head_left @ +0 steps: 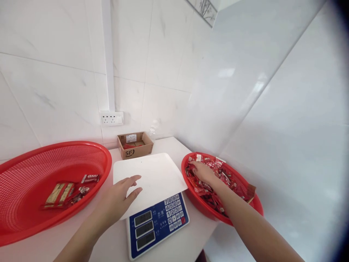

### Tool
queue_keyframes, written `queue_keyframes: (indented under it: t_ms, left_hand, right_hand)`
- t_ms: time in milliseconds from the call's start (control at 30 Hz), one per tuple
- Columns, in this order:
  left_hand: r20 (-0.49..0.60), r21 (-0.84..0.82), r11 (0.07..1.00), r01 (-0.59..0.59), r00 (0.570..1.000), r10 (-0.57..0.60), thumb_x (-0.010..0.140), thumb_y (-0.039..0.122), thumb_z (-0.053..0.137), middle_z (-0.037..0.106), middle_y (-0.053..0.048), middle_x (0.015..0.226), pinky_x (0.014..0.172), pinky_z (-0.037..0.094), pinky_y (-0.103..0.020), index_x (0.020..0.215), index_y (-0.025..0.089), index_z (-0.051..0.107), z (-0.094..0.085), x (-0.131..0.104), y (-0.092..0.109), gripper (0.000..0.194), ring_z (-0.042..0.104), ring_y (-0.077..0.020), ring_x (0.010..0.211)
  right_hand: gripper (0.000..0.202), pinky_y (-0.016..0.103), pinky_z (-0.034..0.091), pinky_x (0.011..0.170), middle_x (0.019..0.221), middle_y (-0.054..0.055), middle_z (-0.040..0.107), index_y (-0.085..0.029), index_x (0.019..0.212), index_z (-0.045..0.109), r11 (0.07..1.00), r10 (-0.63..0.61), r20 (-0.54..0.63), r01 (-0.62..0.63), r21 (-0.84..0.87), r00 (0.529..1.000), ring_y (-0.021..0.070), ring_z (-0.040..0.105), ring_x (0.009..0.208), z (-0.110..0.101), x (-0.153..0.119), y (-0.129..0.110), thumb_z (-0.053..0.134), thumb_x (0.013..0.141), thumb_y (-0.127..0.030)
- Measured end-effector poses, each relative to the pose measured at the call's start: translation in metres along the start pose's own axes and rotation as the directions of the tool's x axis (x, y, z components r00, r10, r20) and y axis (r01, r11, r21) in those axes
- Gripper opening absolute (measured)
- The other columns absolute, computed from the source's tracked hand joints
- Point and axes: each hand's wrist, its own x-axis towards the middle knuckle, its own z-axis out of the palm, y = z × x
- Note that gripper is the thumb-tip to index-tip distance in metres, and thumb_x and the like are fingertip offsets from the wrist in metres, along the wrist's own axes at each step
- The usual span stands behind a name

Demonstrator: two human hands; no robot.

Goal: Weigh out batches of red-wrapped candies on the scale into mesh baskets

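Observation:
My left hand hovers over the near left edge of the white weighing plate, thumb and fingers apart, holding nothing. That plate sits on a digital scale with a blue keypad panel and three small displays; nothing lies on the plate. On the right, my right hand reaches into a red basket full of small red snack packets. Its fingertips are down among the packets and hidden, so whether they grip one cannot be made out.
A larger red mesh basket stands at the left with a few packets inside. Behind the scale is an open cardboard box with some red items. A power socket is on the tiled wall; a smooth panel borders the right.

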Motion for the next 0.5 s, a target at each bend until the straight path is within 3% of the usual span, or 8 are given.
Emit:
queue_keyframes:
  t_ms: [200,333,400,500]
  left_hand:
    - [0.015,-0.008,1.0,0.022,1.0,-0.022,0.088,0.053,0.037,0.067,-0.004,0.11,0.076,0.051,-0.036,0.123,0.028,0.054,-0.003,0.001,-0.004,0.046,0.064,-0.0196,0.073]
    - [0.031,-0.031,0.999,0.012,0.999,-0.011,0.088,0.051,0.037,0.066,-0.004,0.111,0.078,0.05,-0.037,0.124,0.028,0.053,-0.002,0.001,-0.005,0.045,0.065,-0.0214,0.082]
    - [0.03,-0.049,0.999,-0.005,1.0,0.007,0.088,0.049,0.038,0.066,-0.004,0.111,0.081,0.049,-0.037,0.123,0.028,0.054,-0.001,0.001,-0.004,0.044,0.064,-0.0223,0.088]
    - [0.038,-0.048,0.999,-0.016,0.999,0.017,0.089,0.045,0.039,0.065,-0.005,0.112,0.087,0.047,-0.037,0.124,0.026,0.053,-0.001,-0.001,-0.002,0.042,0.061,-0.0229,0.1]
  right_hand:
    - [0.041,0.038,0.039,0.096,0.124,0.011,0.059,-0.017,0.123,0.054,0.995,0.1,-0.139,-0.1,0.011,0.985,0.0252,0.054,0.114,-0.03,0.0,0.006,0.037,0.086,-0.017]
    - [0.036,0.035,0.041,0.095,0.116,0.008,0.064,-0.017,0.116,0.057,0.964,0.094,-0.221,-0.033,0.265,0.971,0.0219,0.057,0.107,-0.044,-0.003,-0.012,0.044,0.083,-0.023]
    - [0.033,0.034,0.044,0.091,0.11,0.006,0.066,-0.019,0.11,0.06,0.884,0.067,-0.206,0.037,0.466,0.976,0.0206,0.06,0.1,-0.044,-0.005,-0.032,0.05,0.08,-0.027]
    - [0.034,0.033,0.049,0.081,0.102,0.005,0.068,-0.019,0.107,0.06,0.702,-0.028,-0.091,0.084,0.708,0.995,0.0189,0.063,0.09,-0.034,-0.006,-0.071,0.055,0.076,-0.031]
